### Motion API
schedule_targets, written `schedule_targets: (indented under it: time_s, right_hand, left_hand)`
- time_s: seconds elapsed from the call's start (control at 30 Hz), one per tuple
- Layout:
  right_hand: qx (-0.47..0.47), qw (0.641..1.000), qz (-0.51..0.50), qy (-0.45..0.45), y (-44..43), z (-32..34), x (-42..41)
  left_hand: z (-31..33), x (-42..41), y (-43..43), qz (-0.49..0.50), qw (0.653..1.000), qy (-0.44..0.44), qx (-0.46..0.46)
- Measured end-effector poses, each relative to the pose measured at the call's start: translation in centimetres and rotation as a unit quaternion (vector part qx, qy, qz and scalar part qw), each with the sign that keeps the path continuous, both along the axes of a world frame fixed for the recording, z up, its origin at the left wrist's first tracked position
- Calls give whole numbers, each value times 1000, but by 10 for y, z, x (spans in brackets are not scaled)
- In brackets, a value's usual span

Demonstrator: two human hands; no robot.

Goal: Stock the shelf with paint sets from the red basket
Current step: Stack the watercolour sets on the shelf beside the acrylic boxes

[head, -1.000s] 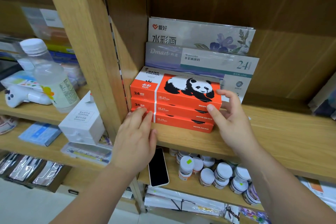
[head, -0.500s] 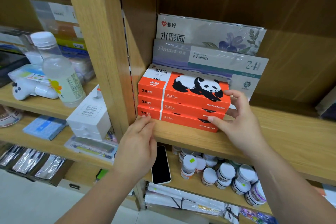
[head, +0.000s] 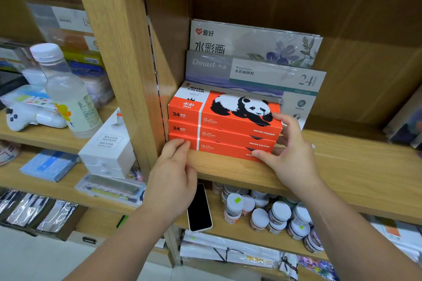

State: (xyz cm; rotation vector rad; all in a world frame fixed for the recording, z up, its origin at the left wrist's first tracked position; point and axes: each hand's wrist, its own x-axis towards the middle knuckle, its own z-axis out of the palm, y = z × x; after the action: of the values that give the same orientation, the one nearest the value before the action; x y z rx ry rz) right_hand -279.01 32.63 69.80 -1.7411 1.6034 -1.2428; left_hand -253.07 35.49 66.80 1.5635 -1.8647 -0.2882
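- Head view, left hand (head: 172, 170): my fingers lie flat and close together, holding nothing; the fingertips (head: 180, 143) press the left front corner of the lowest box.
- Right hand (head: 288, 151): my fingers are spread around the right end of the stack; the thumb rests on the front face of the lowest box and the upper fingers touch the top box's right end. Nothing is pinched or lifted.
- Task item: stack of three flat orange cardboard watercolour paint sets with a panda print (head: 225, 126) lies on the light wooden shelf board (head: 342, 166), its left end just beside the wooden upright post (head: 118, 57). The three front faces are nearly flush.
- Behind the stack: a grey flat watercolour box marked 24 (head: 258, 73) stands on edge, with a pale floral-printed watercolour pad (head: 255, 41) behind it.
- Below: a black-screened phone (head: 199, 207) and a cluster of white-capped paint jars (head: 274, 214) occupy the next shelf down.
- Left bay: a clear plastic bottle with a white cap (head: 66, 89) stands beside a white carton (head: 107, 148).
- Progress, as judged: three sets are placed; the current step is squaring the stack against the post.
- Remaining: the red basket is out of view, so I cannot tell how many sets are left. Free shelf board to the right suggests room for more.
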Motion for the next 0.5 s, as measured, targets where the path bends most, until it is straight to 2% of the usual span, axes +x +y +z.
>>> schedule_targets:
  time_s: [0.07,0.17,0.23,0.3,0.37,0.5]
  right_hand:
    - [6,1000,13,-27,-1,2,-3]
    - [49,988,37,-142,-7,9,-8]
    - [87,967,44,-235,-14,12,-8]
    - [117,954,58,-270,-20,16,-7]
    - [128,949,74,-278,-21,18,-4]
    - [128,953,108,-252,-18,13,-7]
  left_hand:
    - [1,1,0,-2,1000,7,-9]
    - [8,0,-1,4,998,13,-65]
    - [18,-2,-6,16,991,-18,-129]
    - [33,-7,-19,9,981,-82,-174]
    - [53,-12,-36,-3,975,-159,-154]
    - [71,-17,-60,-18,956,-288,-47]
